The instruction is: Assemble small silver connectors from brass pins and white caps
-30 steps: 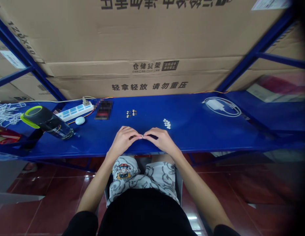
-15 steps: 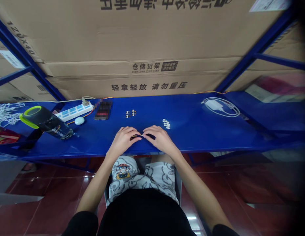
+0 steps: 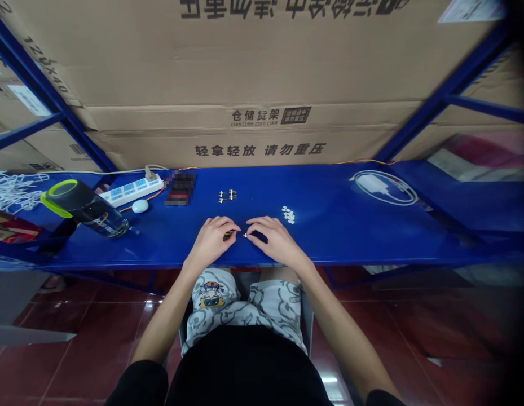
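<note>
My right hand (image 3: 272,237) pinches a tiny white part with a thin metal pin (image 3: 245,235) between thumb and fingertips, a little above or at the table surface. My left hand (image 3: 213,239) is curled, thumb towards the index finger. Inside its fingers show some small brass-coloured pieces (image 3: 228,234), partly hidden and too small to name. Beyond my left hand lie several small pins with white collars (image 3: 227,195), set in short rows. Past my right hand sits a small cluster of white plastic pieces (image 3: 289,215).
On the blue table (image 3: 338,225), a dark bottle with a green cap loop (image 3: 88,207) lies tilted at left. Near it are a power strip (image 3: 132,190), a pale rounded object (image 3: 140,206) and a blurred-out dark item (image 3: 181,188). A white charger with coiled cable (image 3: 374,183) lies right; cardboard (image 3: 253,67) stands behind.
My hands have moved slightly apart. The left fingertips have come away from the small white part, which stays in the right fingertips. The view has shifted slightly.
</note>
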Available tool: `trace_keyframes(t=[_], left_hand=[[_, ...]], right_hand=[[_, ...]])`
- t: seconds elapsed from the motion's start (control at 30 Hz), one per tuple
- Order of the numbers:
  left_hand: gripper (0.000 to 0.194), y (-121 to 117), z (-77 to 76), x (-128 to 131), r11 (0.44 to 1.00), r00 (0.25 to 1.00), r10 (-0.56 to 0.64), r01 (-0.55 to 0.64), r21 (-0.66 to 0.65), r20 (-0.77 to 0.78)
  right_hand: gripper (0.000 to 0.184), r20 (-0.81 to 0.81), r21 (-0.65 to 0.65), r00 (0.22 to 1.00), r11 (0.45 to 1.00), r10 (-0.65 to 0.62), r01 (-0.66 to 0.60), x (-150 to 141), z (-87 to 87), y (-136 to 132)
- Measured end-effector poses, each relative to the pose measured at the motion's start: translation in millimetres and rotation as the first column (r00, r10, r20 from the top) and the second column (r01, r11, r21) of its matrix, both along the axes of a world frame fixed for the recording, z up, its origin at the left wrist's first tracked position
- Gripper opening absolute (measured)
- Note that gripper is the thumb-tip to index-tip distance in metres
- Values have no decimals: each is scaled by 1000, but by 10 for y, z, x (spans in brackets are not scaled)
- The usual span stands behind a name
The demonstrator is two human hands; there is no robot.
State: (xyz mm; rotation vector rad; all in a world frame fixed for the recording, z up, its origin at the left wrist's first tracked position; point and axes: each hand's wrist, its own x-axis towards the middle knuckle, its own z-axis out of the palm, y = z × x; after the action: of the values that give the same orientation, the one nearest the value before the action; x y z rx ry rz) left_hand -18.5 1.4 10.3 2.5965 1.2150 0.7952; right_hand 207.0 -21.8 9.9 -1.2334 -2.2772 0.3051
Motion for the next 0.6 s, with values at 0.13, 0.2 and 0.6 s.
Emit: trace_keyframes(t=[0.13,0.2,0.6], left_hand=[[18,-9,4,-1,1000,1000,4,-3,31,-21],[16,-17,8,1,999,999,3,-2,43,-35],[13,-28,8,20,997,997,47,-43,71,-58]], right_hand=[[14,-2,3,1000,1000,-1,1,-8,-3,0],[14,-3,4,1000,1000,0,0,-7,-6,-1],[23,-50,17,998,999,-35,36,-19,-20,3]])
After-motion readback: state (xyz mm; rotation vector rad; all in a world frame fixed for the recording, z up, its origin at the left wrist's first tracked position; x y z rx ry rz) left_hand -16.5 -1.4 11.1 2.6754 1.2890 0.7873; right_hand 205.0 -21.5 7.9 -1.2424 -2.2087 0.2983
